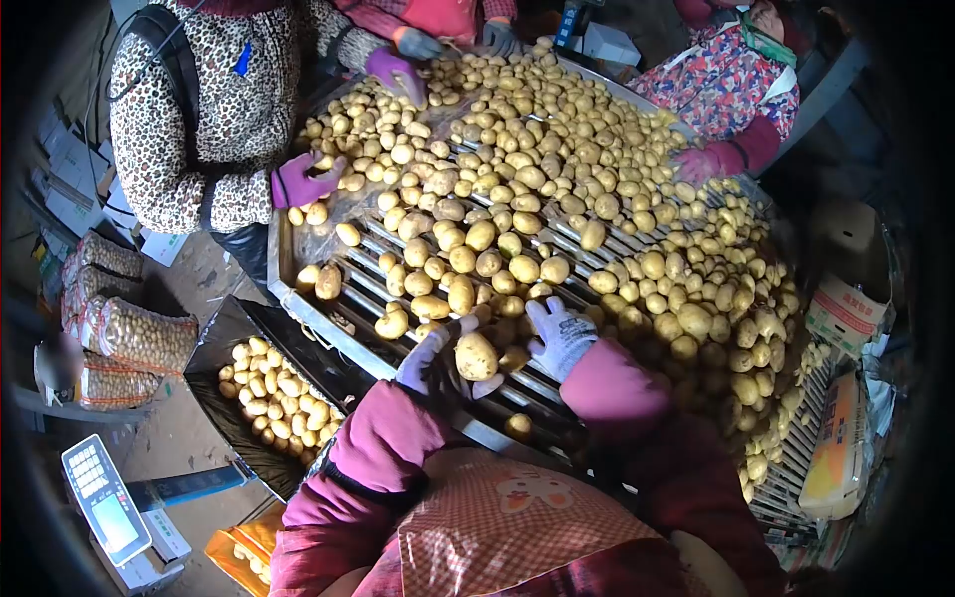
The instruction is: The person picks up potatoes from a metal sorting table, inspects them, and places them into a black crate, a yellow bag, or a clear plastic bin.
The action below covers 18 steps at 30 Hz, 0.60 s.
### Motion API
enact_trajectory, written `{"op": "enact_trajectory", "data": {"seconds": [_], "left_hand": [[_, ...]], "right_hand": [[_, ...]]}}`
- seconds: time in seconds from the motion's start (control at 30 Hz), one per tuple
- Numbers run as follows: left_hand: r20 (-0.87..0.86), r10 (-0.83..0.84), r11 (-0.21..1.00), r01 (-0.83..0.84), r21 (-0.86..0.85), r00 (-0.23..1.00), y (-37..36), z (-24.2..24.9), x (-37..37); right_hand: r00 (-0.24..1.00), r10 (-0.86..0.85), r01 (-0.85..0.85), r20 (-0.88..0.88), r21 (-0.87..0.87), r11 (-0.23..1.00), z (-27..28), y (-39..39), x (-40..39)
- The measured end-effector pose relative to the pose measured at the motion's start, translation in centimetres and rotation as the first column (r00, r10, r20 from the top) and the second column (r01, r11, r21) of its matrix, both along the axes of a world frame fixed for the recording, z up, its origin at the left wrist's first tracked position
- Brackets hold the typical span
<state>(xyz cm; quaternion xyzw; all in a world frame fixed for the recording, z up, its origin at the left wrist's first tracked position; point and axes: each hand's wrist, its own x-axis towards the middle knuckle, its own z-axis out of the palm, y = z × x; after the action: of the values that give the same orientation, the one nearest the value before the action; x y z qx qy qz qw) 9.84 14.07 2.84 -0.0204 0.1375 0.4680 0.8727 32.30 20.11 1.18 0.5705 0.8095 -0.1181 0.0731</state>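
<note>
My left hand [426, 358], in a pale lavender work glove, is curled around a large potato [477, 357] at the near edge of the slatted metal sorting table [370, 316]. Its fingertips show above and below the potato. My right hand [563, 336], in a matching glove with a grey printed palm cover, rests over the slats with fingers apart and nothing in it. Just beyond both hands lie several loose potatoes [461, 296]. A small potato [518, 427] sits on the slats close to my body.
A black-lined box of potatoes [212, 370] stands at left, near net sacks [147, 336] and a digital scale [105, 497]. An orange bag [242, 537] is below. Co-workers' gloved hands [306, 181] work across the table. Cardboard boxes [842, 438] stand at right.
</note>
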Motion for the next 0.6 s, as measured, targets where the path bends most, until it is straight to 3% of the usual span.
{"op": "enact_trajectory", "data": {"seconds": [0.03,0.1,0.13,0.17,0.2,0.23,0.3,0.33,0.37,0.43,0.47,0.5,0.53,0.57,0.6], "left_hand": [[0.003,0.000,1.000,0.000,0.004,1.000,-0.1,-0.2,-0.1],[-0.147,0.010,1.000,-0.012,-0.016,0.989,-0.2,-1.1,-0.2],[-0.181,0.053,0.998,-0.056,-0.012,0.982,-0.1,-1.8,0.3],[-0.181,0.038,0.999,-0.043,-0.027,0.983,0.0,-3.4,0.1],[-0.244,-0.006,1.000,0.005,-0.004,0.970,0.1,-3.1,-0.2],[-0.310,-0.050,0.998,0.056,0.013,0.949,0.0,-2.7,-0.4],[-0.374,-0.051,0.998,0.037,-0.047,0.926,-0.3,0.1,0.3],[-0.278,-0.072,0.997,0.072,-0.009,0.958,-0.2,-0.3,0.1],[-0.179,-0.095,0.994,0.102,0.030,0.979,-0.2,-0.6,-0.3],[-0.089,-0.131,0.991,0.126,-0.054,0.987,-0.6,-0.8,-1.6],[-0.120,-0.092,0.995,0.088,-0.039,0.989,-0.6,-0.9,-1.8],[-0.147,-0.056,0.998,0.053,-0.025,0.987,-0.7,-1.1,-2.0],[-0.149,-0.056,0.998,0.053,-0.025,0.987,-0.6,-1.5,-2.0],[-0.045,-0.023,0.998,0.020,-0.056,0.999,-0.5,-2.0,-2.2],[0.058,0.014,0.996,-0.009,-0.089,0.998,-0.5,-2.1,-2.4]], "right_hand": [[1.000,-0.003,0.004,0.014,-0.050,0.999,0.0,0.2,-0.1],[0.999,-0.032,0.033,-0.040,0.035,0.999,0.3,0.5,0.2],[0.879,-0.173,0.129,-0.445,-0.128,0.983,0.5,0.8,0.6],[0.586,-0.333,0.139,-0.739,-0.314,0.939,0.7,1.1,0.6],[0.509,-0.331,0.149,-0.795,-0.297,0.943,2.5,0.9,-0.1],[0.514,-0.328,0.141,-0.793,-0.299,0.944,4.4,0.6,-1.0],[0.351,-0.452,-0.041,-0.820,-0.495,0.868,7.8,0.3,-3.2],[0.257,-0.329,-0.090,-0.909,-0.361,0.928,4.3,1.6,-3.0],[0.242,-0.374,-0.005,-0.895,-0.386,0.922,4.3,2.3,-3.4],[0.513,-0.142,0.025,-0.847,-0.151,0.988,3.4,4.3,-4.7],[0.761,0.036,-0.067,-0.648,-0.023,0.997,2.7,4.8,-5.7],[0.911,0.200,-0.189,-0.361,0.068,0.980,1.8,5.2,-7.0],[0.946,0.312,-0.308,-0.091,0.056,0.950,0.6,5.3,-8.5],[0.972,0.226,-0.222,0.068,-0.062,0.973,-1.2,6.0,-10.2],[0.965,0.235,-0.232,0.121,-0.039,0.972,-2.4,6.3,-10.8]]}}
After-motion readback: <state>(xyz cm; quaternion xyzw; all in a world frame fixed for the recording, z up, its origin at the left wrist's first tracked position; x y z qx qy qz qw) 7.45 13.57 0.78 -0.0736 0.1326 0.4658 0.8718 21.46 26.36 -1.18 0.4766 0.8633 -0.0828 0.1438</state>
